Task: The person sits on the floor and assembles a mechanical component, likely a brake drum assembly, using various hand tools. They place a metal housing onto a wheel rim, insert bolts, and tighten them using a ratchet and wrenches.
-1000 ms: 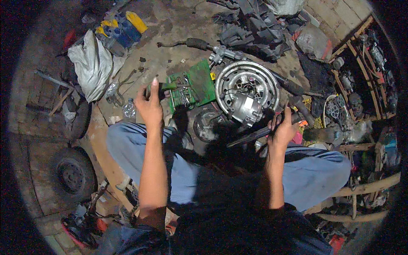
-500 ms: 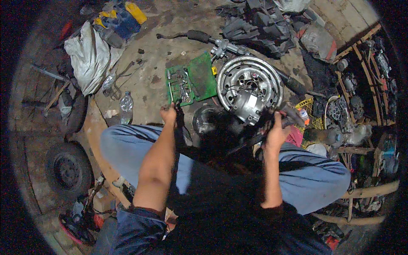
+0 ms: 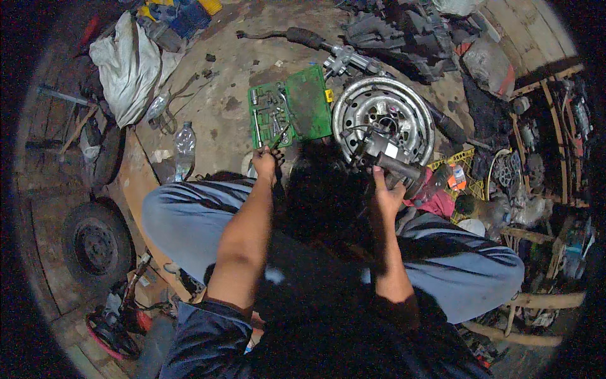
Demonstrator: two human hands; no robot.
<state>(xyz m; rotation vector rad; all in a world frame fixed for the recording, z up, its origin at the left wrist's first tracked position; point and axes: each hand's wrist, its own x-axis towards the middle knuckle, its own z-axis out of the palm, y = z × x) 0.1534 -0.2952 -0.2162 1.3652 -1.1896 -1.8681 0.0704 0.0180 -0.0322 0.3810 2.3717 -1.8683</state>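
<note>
A cylindrical metal motor (image 3: 409, 169) with a white label rests over the near side of a silver steel wheel rim (image 3: 344, 104). My right hand (image 3: 386, 197) is closed on its near side, thumb pointing up along the casing; the other fingers are partly hidden. At the near edge of an open green tool case (image 3: 309, 101), my left hand (image 3: 265, 163) is closed around a slim dark hand tool (image 3: 281, 135), its exact kind unclear. Sockets and a shiny wrench (image 3: 257, 129) lie in the case. Deep shadow covers the floor between my hands.
A plastic bottle (image 3: 184, 151) stands by my left knee. A steering rack (image 3: 350, 62) lies beyond the case. To the right are a pink cloth (image 3: 439, 201), a yellow crate (image 3: 468, 161) and a wooden rack (image 3: 548, 104) of parts. A tyre (image 3: 98, 246) lies left.
The motor has turned, so its long body now points toward the lower right. My right hand has moved left along with it. My left hand has shifted slightly right at the case's edge.
</note>
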